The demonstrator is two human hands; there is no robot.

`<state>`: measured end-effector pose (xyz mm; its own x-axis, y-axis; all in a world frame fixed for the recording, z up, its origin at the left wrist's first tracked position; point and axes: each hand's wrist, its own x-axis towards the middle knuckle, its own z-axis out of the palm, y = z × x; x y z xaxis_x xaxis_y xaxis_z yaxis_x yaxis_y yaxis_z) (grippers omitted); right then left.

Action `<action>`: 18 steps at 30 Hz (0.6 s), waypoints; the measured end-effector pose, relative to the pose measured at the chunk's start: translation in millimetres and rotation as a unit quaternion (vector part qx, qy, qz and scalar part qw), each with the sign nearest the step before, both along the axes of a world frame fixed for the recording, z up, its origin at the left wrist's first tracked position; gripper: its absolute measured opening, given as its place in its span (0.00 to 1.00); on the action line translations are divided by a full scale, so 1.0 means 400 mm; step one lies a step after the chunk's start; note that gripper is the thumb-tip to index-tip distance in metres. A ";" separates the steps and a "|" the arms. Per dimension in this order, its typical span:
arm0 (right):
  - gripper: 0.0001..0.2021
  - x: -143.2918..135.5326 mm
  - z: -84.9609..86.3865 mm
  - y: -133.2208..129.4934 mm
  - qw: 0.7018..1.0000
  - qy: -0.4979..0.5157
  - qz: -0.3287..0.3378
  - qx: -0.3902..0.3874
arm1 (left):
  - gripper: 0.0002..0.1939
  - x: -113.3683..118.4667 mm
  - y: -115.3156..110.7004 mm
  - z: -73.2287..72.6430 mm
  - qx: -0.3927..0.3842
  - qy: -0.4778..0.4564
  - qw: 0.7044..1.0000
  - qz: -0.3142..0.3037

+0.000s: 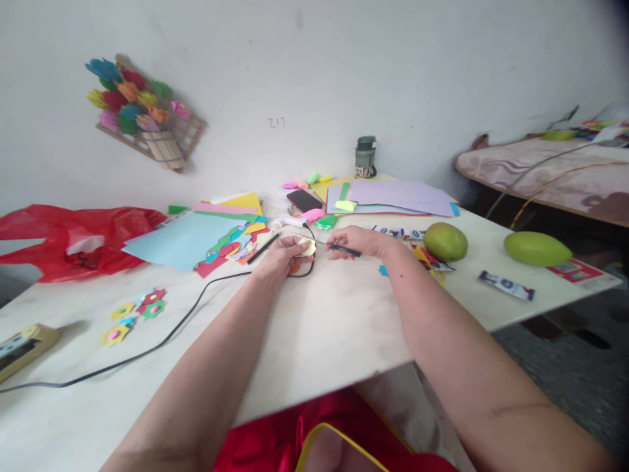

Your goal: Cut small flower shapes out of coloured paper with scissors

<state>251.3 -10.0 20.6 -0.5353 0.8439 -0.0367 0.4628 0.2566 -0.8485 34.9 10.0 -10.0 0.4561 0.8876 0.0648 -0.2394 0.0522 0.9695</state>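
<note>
My left hand pinches a small pale yellow piece of paper with a scalloped edge, above the middle of the table. In my right hand is a pair of scissors with dark handles. Its blades point left and reach the paper; how far apart they are I cannot tell. Just beyond my hands lies a white glue gun with a black cord. A black stick rests beside my left hand. Several finished-looking paper flowers lie at the left.
Paper scraps and blue sheets lie left of my hands, near a red plastic bag. Behind are a phone, purple paper and a bottle. Green mangoes and a wrapped stick are at right.
</note>
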 end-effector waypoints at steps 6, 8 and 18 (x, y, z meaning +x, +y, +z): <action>0.09 -0.001 -0.004 0.003 1.000 0.005 -0.011 -0.010 | 0.14 0.005 -0.009 0.008 -0.007 -0.003 1.000 0.004; 0.10 -0.002 -0.002 0.002 1.000 0.004 -0.015 -0.010 | 0.14 0.007 -0.014 0.013 -0.010 -0.004 1.000 0.007; 0.13 -0.009 0.013 -0.009 0.999 -0.022 -0.017 0.036 | 0.15 0.003 -0.010 0.009 0.005 0.014 1.000 0.022</action>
